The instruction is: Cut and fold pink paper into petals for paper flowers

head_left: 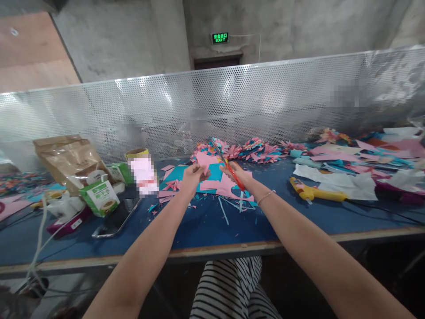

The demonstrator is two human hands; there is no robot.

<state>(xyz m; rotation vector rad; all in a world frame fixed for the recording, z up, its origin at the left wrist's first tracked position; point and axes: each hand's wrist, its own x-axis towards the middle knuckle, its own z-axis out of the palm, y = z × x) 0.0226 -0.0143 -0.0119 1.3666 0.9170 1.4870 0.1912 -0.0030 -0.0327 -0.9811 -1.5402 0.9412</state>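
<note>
Between the fingers of my left hand [195, 177] is a small piece of pink paper [203, 162], held up above the table. My right hand [239, 173] grips a pair of scissors [235, 177] with red handles; the blades point up and away, just right of the pink piece and apart from it. Under both hands lie blue paper [175, 174] and pink paper sheets [229, 188], with thin cut strips [223, 211] scattered toward me. Behind them, pink and blue fringed paper bundles [260, 150] are heaped along the metal screen.
A yellow glue gun [315, 191] lies at right beside crumpled white paper [352, 184]. At left stand a brown paper bag [73, 161], a green and white carton [100, 196] and a phone [116, 218]. A perforated metal screen [212, 102] closes off the table's back.
</note>
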